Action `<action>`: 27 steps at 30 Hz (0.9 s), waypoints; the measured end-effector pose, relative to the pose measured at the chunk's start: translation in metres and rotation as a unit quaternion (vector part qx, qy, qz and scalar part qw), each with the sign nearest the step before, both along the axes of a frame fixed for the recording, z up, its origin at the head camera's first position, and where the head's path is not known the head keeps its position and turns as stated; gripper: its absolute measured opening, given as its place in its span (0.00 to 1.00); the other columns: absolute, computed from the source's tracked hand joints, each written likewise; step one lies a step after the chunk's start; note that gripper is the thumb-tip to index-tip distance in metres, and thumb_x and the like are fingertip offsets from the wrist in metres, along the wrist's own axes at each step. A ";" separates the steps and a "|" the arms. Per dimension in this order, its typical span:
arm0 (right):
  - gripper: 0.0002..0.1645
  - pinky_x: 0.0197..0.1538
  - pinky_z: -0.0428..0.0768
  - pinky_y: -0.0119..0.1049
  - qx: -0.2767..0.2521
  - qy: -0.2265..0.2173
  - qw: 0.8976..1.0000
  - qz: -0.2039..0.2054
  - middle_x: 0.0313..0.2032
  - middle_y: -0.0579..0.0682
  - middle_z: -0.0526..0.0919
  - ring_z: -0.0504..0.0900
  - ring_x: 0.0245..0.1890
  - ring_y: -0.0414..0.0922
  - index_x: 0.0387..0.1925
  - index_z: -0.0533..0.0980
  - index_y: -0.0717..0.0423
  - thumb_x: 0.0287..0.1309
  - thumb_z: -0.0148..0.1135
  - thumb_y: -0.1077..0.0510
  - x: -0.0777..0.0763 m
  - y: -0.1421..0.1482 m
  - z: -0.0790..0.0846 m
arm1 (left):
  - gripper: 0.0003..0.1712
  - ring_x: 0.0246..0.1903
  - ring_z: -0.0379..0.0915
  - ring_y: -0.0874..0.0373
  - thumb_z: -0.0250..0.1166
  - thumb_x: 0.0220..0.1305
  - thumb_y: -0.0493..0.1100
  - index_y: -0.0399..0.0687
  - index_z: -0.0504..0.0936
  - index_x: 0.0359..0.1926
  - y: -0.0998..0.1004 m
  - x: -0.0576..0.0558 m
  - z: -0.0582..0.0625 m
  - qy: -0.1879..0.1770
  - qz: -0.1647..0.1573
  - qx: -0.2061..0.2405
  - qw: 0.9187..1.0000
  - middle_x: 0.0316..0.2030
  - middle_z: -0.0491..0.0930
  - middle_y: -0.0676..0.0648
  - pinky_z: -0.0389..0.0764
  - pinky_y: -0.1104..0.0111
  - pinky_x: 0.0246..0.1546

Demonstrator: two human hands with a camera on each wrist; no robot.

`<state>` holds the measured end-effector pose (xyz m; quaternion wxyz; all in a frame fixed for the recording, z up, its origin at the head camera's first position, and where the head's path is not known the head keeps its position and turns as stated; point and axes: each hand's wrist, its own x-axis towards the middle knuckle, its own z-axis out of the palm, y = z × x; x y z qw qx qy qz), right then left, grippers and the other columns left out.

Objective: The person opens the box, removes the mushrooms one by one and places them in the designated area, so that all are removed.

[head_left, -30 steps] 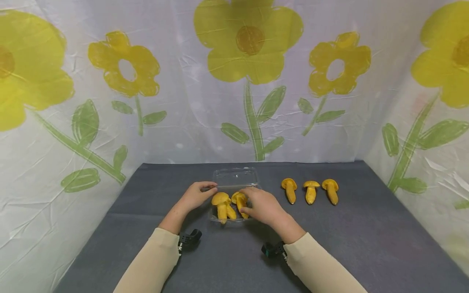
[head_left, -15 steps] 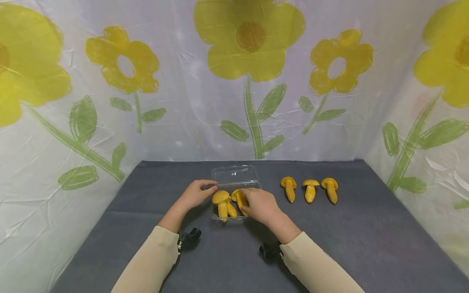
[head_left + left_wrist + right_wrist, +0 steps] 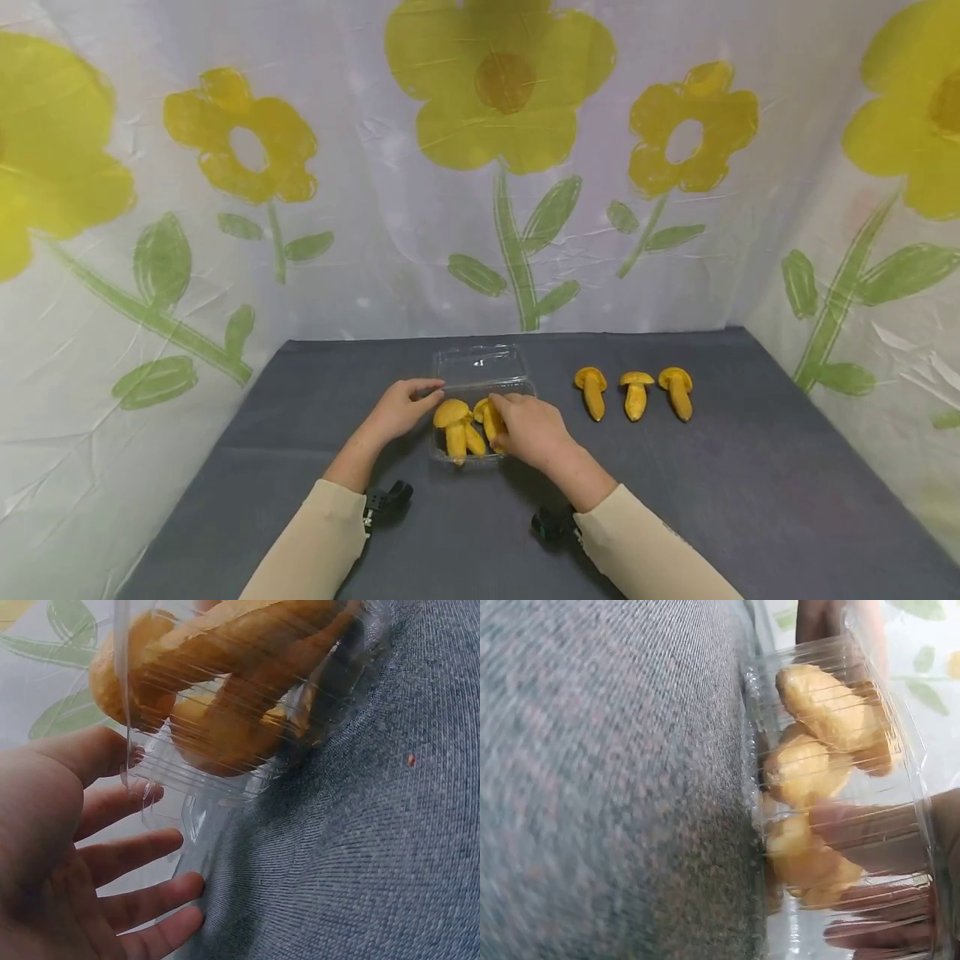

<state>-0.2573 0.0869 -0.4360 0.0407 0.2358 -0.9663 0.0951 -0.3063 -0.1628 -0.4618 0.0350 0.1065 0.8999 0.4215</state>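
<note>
A clear plastic clamshell box [image 3: 468, 460] lies opened on the dark cloth, its lid [image 3: 480, 364] tipped back. Inside are a large yellow mushroom [image 3: 453, 415] with a broad cap, a smaller one [image 3: 474, 442] beside it, and a third mushroom [image 3: 491, 427] at the right. My right hand [image 3: 534, 429] reaches over the right wall and holds that third mushroom between thumb and fingers; through the plastic, its fingertips [image 3: 832, 821] show against it. My left hand [image 3: 401, 408] stays at the box's left back corner, thumb touching the rim, other fingers [image 3: 142, 855] spread and fairly straight.
Three more yellow mushrooms lie in a row at the right: a left one [image 3: 591, 392], a middle one [image 3: 636, 394] and a right one [image 3: 677, 392]. The dark tablecloth [image 3: 750, 500] ends at a pale curtain [image 3: 360, 275] printed with yellow flowers.
My right hand has shifted slightly left over the third mushroom, covering more of it. The left hand stays at the corner, and the mushrooms on the cloth have not moved.
</note>
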 end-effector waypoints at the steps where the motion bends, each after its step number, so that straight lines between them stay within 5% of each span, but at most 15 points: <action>1: 0.41 0.45 0.85 0.45 -0.002 0.001 1.000 -0.006 0.57 0.54 0.82 0.83 0.51 0.52 0.68 0.75 0.56 0.56 0.78 0.46 0.003 0.001 -0.001 | 0.21 0.38 0.76 0.51 0.64 0.75 0.49 0.49 0.83 0.64 0.001 0.001 -0.002 0.003 0.003 0.005 1.000 0.63 0.78 0.41 0.75 0.61 0.31; 9: 0.43 0.38 0.82 0.41 -0.013 0.013 1.000 -0.009 0.48 0.55 0.79 0.80 0.40 0.49 0.63 0.78 0.61 0.50 0.82 0.44 0.029 0.001 -0.019 | 0.21 0.44 0.79 0.52 0.65 0.75 0.48 0.50 0.83 0.64 0.008 0.014 -0.023 -0.001 -0.001 0.033 0.999 0.60 0.81 0.44 0.82 0.56 0.40; 17: 0.39 0.36 0.81 0.40 -0.064 -0.013 0.998 0.006 0.47 0.50 0.82 0.81 0.39 0.46 0.60 0.76 0.54 0.50 0.83 0.47 0.012 -0.001 -0.002 | 0.22 0.41 0.77 0.53 0.64 0.75 0.50 0.50 0.83 0.64 0.000 -0.002 0.004 0.016 -0.029 -0.005 0.999 0.54 0.83 0.46 0.79 0.57 0.37; 27: 0.30 0.38 0.80 0.36 -0.148 -0.066 0.986 0.029 0.47 0.48 0.74 0.77 0.38 0.42 0.58 0.77 0.51 0.56 0.80 0.53 0.006 -0.003 0.002 | 0.21 0.55 0.79 0.43 0.64 0.75 0.48 0.48 0.83 0.65 -0.005 -0.002 -0.001 -0.002 -0.023 0.006 1.000 0.59 0.81 0.42 0.81 0.48 0.51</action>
